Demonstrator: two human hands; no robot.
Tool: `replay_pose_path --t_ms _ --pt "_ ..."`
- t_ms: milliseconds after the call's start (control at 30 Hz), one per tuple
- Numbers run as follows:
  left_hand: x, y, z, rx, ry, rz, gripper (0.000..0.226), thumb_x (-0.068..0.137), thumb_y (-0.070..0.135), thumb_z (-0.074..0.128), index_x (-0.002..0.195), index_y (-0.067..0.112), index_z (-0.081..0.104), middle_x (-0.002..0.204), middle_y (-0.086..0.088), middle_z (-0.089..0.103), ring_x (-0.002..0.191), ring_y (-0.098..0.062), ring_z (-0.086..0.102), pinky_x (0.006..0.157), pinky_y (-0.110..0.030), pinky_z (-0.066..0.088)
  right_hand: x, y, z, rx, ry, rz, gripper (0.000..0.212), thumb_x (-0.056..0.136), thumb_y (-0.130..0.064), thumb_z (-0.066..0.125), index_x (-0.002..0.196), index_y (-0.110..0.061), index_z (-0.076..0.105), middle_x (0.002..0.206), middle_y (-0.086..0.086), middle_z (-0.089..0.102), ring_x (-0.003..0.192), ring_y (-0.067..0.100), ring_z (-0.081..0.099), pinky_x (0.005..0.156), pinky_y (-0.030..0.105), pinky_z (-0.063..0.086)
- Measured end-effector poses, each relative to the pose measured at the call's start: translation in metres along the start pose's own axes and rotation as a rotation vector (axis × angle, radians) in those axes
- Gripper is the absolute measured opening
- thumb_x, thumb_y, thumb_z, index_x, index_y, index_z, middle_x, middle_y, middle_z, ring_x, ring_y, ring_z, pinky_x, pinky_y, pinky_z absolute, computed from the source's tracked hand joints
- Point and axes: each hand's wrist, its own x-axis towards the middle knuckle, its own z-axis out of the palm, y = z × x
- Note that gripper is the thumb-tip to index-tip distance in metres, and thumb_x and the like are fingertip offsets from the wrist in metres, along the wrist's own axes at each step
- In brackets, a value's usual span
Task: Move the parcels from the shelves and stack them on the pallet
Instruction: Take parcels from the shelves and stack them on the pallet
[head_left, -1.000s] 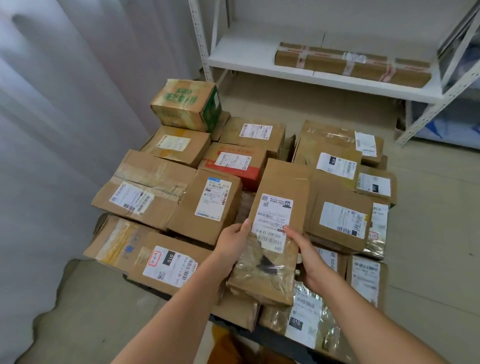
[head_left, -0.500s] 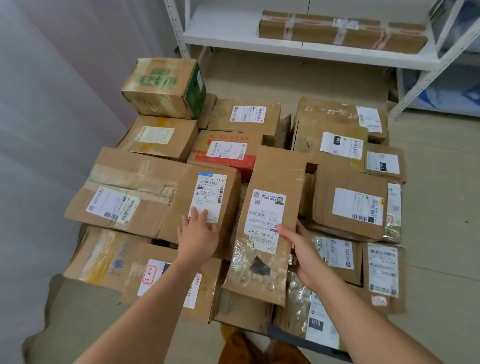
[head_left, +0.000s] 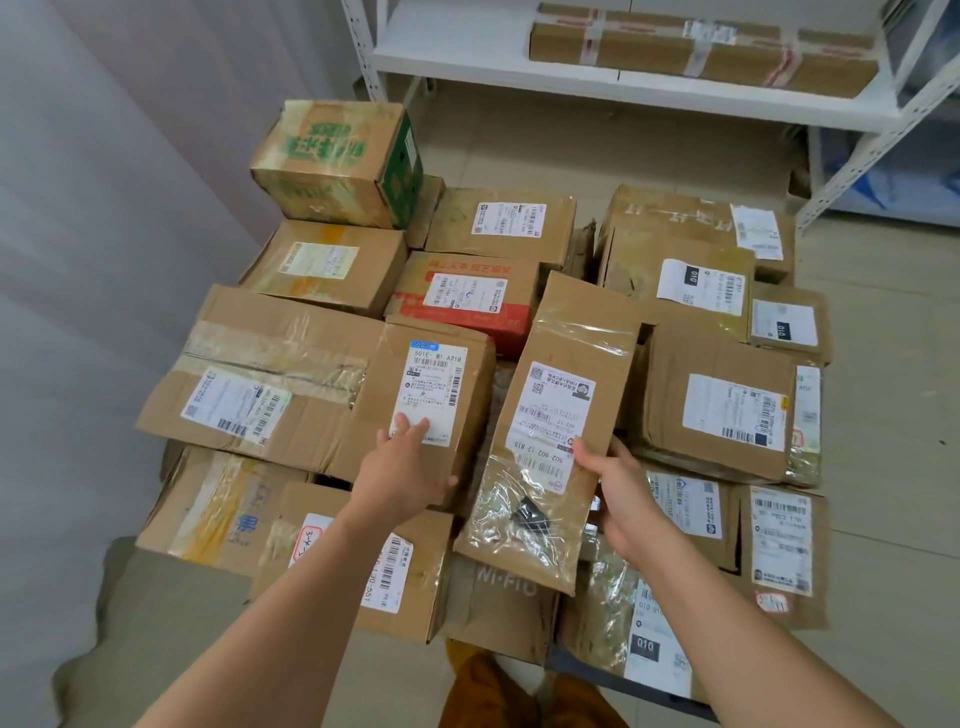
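My right hand (head_left: 621, 501) grips the long flat parcel (head_left: 550, 431) at its right edge, thumb curled over the top by the shipping label and fingers tucked beneath. The parcel lies tilted on top of the stack, its taped near end just left of this hand and its far end reaching away toward the red-printed box (head_left: 467, 299).

My left hand (head_left: 402, 467) lies flat, fingers straight, on the labelled brown box (head_left: 431, 405), fingertips touching the lower part of its white label and the thumb against the near edge. This box sits just left of the long parcel, with a narrow gap between them.

Left of my left hand, touching that box, is a wide taped carton (head_left: 260, 379). Beyond it lie a plain brown box (head_left: 324, 267) and, farther still, a green-printed carton (head_left: 337, 161) standing higher than the rest.

Right of my right hand is a crumpled carton (head_left: 722, 405) with a large white label, and nearer me several smaller labelled parcels lie side by side. Only a dark corner of the pallet (head_left: 582, 673) shows under the stack, below my right forearm.

Far ahead, on the white shelf (head_left: 519, 73), one long taped parcel (head_left: 701, 57) lies lengthwise.
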Motion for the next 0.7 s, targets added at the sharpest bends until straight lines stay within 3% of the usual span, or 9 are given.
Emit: replay_pose_path --t_ms 67,200,300,467,633,700 --pt "0.0 0.001 -0.001 -0.003 -0.005 -0.004 0.087 0.091 0.044 0.065 0.158 0.022 0.013 0.166 -0.005 -0.002 0.152 -0.031 0.003 0.116 -0.043 0.028 0.001 -0.003 0.002 0.001 0.027 -0.008 0.037 0.094 -0.015 0.063 0.129 -0.026 0.057 0.109 -0.006 0.073 0.101 0.015 0.067 0.086 0.04 0.053" --pt "0.003 0.005 -0.004 -0.008 -0.038 -0.031 0.087 0.091 0.045 0.065 0.158 0.022 0.013 0.166 -0.005 -0.002 0.152 -0.033 0.006 0.116 -0.042 0.028 0.008 -0.008 0.009 -0.044 0.079 -0.006 0.045 0.094 -0.017 0.064 0.138 -0.023 0.053 0.116 -0.005 0.069 0.108 0.017 0.063 0.104 0.05 0.044" --pt "0.004 0.007 -0.007 -0.015 -0.056 -0.049 0.086 0.092 0.044 0.064 0.158 0.021 0.015 0.166 -0.006 -0.002 0.151 -0.033 0.011 0.117 -0.043 0.031 0.011 -0.012 0.011 -0.077 0.077 0.016 0.043 0.095 -0.019 0.063 0.136 -0.024 0.054 0.116 -0.005 0.069 0.11 0.02 0.062 0.106 0.051 0.044" --pt "0.006 0.015 -0.007 -0.03 -0.083 -0.072 0.083 0.091 0.047 0.063 0.155 0.015 0.02 0.165 -0.01 0.0 0.149 -0.038 0.009 0.115 -0.051 0.032 0.009 -0.019 0.002 -0.066 0.087 0.034 0.038 0.097 -0.013 0.059 0.133 -0.021 0.055 0.116 -0.001 0.069 0.1 0.017 0.063 0.085 0.042 0.05" --pt "0.01 0.024 -0.004 -0.002 -0.115 -0.116 0.091 0.085 0.063 0.061 0.149 0.008 0.026 0.163 -0.018 -0.006 0.148 -0.047 -0.002 0.116 -0.059 0.023 0.007 -0.021 -0.003 -0.076 0.111 0.045 0.035 0.098 -0.013 0.058 0.132 -0.02 0.056 0.113 -0.001 0.069 0.099 0.017 0.063 0.094 0.047 0.05" --pt "0.01 0.027 -0.003 -0.002 -0.121 -0.125 0.098 0.082 0.068 0.06 0.149 0.006 0.023 0.163 -0.02 -0.008 0.148 -0.047 -0.004 0.117 -0.06 0.021 0.005 -0.025 -0.005 -0.073 0.108 0.046 0.03 0.098 -0.012 0.058 0.127 -0.019 0.057 0.111 -0.001 0.069 0.094 0.015 0.063 0.078 0.04 0.052"
